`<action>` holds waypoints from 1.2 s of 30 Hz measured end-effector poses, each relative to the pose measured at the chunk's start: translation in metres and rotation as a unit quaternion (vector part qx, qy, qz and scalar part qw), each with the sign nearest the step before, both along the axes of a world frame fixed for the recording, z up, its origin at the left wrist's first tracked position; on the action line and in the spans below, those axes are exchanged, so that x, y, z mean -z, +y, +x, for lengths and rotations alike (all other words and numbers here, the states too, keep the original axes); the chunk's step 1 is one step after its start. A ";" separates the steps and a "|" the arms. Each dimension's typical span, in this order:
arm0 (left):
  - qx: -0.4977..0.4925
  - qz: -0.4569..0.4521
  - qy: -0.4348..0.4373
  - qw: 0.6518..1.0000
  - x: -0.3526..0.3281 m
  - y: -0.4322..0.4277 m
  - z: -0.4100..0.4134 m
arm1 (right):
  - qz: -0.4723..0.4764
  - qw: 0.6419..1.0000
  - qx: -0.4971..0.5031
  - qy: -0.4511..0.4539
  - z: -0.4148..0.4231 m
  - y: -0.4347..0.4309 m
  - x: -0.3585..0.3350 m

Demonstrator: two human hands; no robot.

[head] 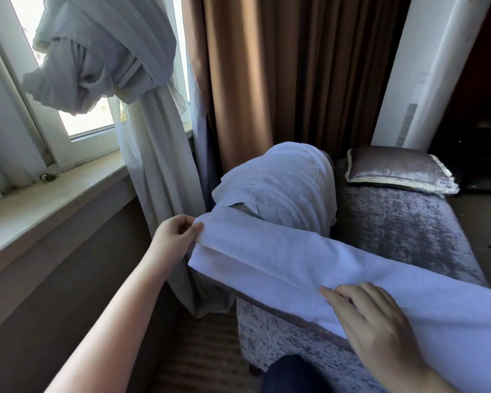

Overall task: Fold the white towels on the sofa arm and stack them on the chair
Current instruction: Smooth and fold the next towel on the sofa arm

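Your left hand [176,236] pinches the towel [295,259] corner, your right hand [372,327] presses it flat-fingered; folding barely begun, second towel [281,182] beyond them untouched.

Curtained room [281,66], velvet sofa [403,222]

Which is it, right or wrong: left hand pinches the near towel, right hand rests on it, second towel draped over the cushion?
One error. Head view: the second towel drapes over the raised end of the sofa, not the cushion, which lies bare.
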State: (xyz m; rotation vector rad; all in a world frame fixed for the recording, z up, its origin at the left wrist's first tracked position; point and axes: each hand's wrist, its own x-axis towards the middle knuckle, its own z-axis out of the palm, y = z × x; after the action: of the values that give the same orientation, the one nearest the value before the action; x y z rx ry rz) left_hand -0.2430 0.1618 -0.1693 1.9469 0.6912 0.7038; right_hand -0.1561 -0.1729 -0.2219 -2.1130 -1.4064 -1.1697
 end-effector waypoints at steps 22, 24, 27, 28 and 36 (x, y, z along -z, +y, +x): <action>-0.039 0.187 0.146 0.971 -0.005 -0.009 0.072 | 0.010 0.998 0.021 0.051 0.039 0.018 -0.027; -0.039 0.157 0.153 0.975 -0.005 -0.001 0.087 | -0.004 0.995 0.077 0.062 0.057 0.021 -0.031; -0.032 0.152 0.188 0.970 -0.001 0.007 0.100 | -0.025 0.989 0.127 0.078 0.072 0.029 -0.026; -0.040 0.156 0.178 0.971 0.000 0.009 0.102 | -0.023 0.986 0.135 0.090 0.075 0.032 -0.023; -0.136 0.230 0.093 0.959 0.017 0.010 0.083 | -0.019 0.975 0.157 0.158 0.072 0.034 0.001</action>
State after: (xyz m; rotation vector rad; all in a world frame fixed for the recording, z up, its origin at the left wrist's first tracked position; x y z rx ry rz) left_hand -0.1597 0.1713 -0.1863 2.3923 0.9923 0.9181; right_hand -0.0840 -0.1391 -0.2229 -2.4815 -0.9852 -0.8578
